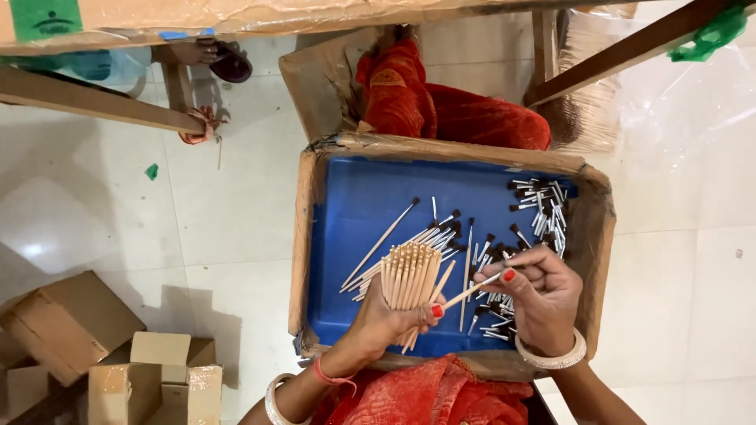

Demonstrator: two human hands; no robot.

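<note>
- Cardboard box point(315, 236), blue-lined, holds loose black-tipped sticks point(543, 206).
- Left hand point(390, 315) grips a bundle of wooden sticks point(409, 275).
- Right hand point(539, 295) pinches a single stick point(472, 290).

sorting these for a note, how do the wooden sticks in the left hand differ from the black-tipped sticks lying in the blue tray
The bundle of plain wooden sticks is gripped together in the left hand, fanned upright; the black-tipped sticks lie loose and scattered on the blue tray. The bundle's visible ends are bare and tan; the loose ones carry dark tips, many on pale, shorter stems. Both are thin and straight.
</note>
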